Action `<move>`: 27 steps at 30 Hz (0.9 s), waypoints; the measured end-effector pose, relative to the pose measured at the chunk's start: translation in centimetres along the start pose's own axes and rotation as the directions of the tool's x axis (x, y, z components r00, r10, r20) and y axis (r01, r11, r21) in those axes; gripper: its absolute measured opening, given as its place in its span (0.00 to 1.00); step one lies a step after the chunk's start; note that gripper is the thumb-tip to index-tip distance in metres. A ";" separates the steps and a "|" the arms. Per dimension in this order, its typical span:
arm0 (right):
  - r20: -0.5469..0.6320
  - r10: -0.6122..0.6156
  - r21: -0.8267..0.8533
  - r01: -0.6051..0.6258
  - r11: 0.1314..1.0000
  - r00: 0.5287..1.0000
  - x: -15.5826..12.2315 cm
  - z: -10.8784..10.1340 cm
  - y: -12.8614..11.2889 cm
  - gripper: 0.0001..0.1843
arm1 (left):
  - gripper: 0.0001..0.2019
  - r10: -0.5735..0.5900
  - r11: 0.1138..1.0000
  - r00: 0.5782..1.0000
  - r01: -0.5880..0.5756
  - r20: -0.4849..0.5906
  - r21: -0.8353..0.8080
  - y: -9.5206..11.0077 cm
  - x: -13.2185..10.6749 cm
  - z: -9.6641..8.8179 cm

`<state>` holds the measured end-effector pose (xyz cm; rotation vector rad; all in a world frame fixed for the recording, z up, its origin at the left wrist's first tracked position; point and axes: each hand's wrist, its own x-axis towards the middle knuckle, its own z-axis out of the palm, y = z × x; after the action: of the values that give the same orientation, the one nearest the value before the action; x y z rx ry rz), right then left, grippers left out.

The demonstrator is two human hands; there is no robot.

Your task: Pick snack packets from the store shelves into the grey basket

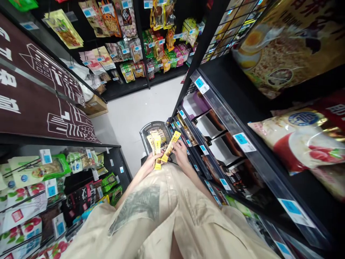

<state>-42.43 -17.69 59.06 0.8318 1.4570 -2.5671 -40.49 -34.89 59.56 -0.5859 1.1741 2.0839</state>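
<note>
Fingers of the left hand (151, 162) close around a small fan of slim yellow packets (157, 142), while those of the right hand (181, 151) grip a single yellow packet (171, 145) near its middle, tilted with its upper end leaning right. The lower ends of the two lots nearly meet in front of the shopper's waist. Just beyond and below the hands sits a dark basket (152, 125) with a perforated wall, partly filled with goods too small to make out; whether it stands directly on the pale floor (134, 102) is hidden. The shopper wears a beige shirt (212, 230) with a grey-green patch on the left side of the front. To the right, black shelving (221, 104) edged with blue-and-white price tags carries a large bag picturing noodles and egg (285, 50) and, nearer, a bag showing a red bowl (302, 140). To the left, snack pouches (51, 166) hang in rows beneath a brown banner (40, 61) bearing white line drawings. A cardboard box (94, 105) rests at the aisle's far left, beside a black rack (147, 77) hung with colourful packs.
</note>
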 end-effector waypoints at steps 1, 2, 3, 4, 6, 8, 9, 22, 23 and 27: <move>-0.015 -0.005 -0.005 0.005 1.000 1.000 0.2 0.0 -0.3 0.28 | 0.16 -0.004 1.000 1.000 0.004 -0.004 0.006 0.0 0.0 0.1; -0.026 -0.010 -0.014 0.010 1.000 1.000 0.3 0.0 -0.5 0.28 | 0.16 -0.009 1.000 1.000 0.009 -0.006 0.010 0.1 0.0 0.1; -0.034 -0.014 -0.022 0.014 1.000 0.999 0.4 0.0 -0.6 0.29 | 0.16 -0.011 1.000 1.000 0.011 -0.004 0.015 0.1 0.0 0.2; -0.039 -0.015 -0.028 0.014 1.000 0.999 0.4 0.0 -0.7 0.29 | 0.16 -0.009 1.000 1.000 0.009 0.000 0.020 0.2 0.0 0.2; -0.043 -0.005 -0.031 0.004 0.999 0.999 0.3 0.0 -0.8 0.30 | 0.14 0.002 1.000 1.000 -0.002 0.014 0.028 0.3 -0.1 0.2; -0.034 0.010 -0.035 -0.011 0.999 0.999 0.1 0.0 -0.6 0.30 | 0.13 0.013 0.999 1.000 -0.014 0.028 0.032 0.4 -0.1 0.3; -0.024 0.019 -0.040 -0.020 0.999 1.000 -0.1 0.0 -0.5 0.29 | 0.12 0.015 0.999 0.999 -0.016 0.034 0.032 0.4 -0.1 0.3; 0.184 0.128 -0.150 -0.101 0.984 0.974 -1.2 0.3 1.2 0.25 | 0.24 -0.053 0.997 0.989 0.044 0.138 0.065 0.1 -0.1 0.0; 0.187 0.127 -0.149 -0.099 0.984 0.974 -1.3 0.3 1.2 0.25 | 0.24 -0.045 0.997 0.990 0.036 0.136 0.067 0.1 -0.1 0.0; 0.126 0.073 -0.138 -0.056 0.989 0.989 -1.2 0.3 1.2 0.25 | 0.23 -0.037 0.994 0.992 0.024 0.117 0.111 0.0 -0.2 -0.1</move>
<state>-41.19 -18.83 58.83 0.6686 1.5174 -2.3962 -40.34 -35.04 59.67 -0.4200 1.1940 1.9859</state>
